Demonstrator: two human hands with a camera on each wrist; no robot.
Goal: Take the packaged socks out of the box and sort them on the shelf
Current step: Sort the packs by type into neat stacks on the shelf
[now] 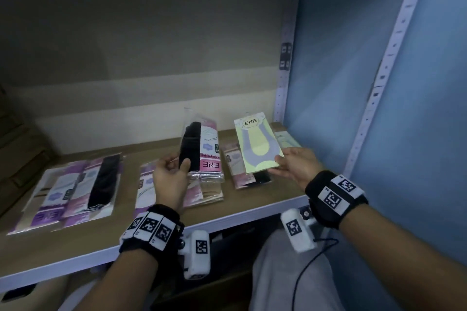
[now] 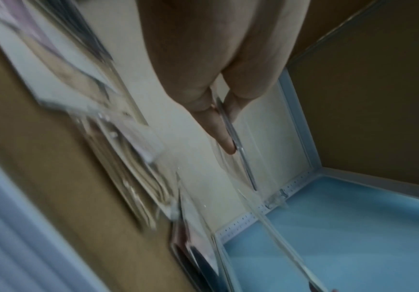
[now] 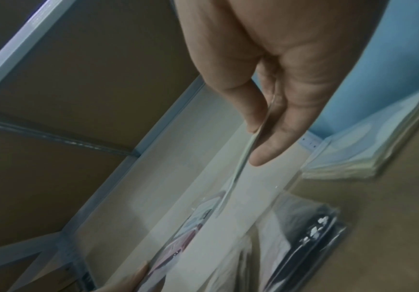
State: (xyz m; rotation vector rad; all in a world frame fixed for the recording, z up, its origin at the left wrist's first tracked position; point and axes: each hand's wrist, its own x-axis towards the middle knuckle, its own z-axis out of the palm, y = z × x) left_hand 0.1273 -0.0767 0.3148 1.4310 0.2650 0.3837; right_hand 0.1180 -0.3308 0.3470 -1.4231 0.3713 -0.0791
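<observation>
My left hand (image 1: 174, 170) pinches the lower corner of a pink-labelled pack with a black sock (image 1: 199, 150), held tilted up over the middle pile (image 1: 207, 192) on the shelf. My right hand (image 1: 290, 165) pinches the bottom edge of a yellow pack with a grey sock (image 1: 257, 145), raised above the right pile (image 1: 240, 171). In the left wrist view, thumb and fingers (image 2: 218, 128) clamp a clear pack edge (image 2: 238, 150). The right wrist view shows my fingers (image 3: 271, 126) pinching the thin pack edge (image 3: 238, 168).
A purple pile of sock packs (image 1: 70, 192) lies at the shelf's left. A pale green pack (image 1: 286, 140) lies at the far right by the blue side panel (image 1: 353, 108). The shelf's white front edge (image 1: 240, 214) runs below my wrists. The box is out of sight.
</observation>
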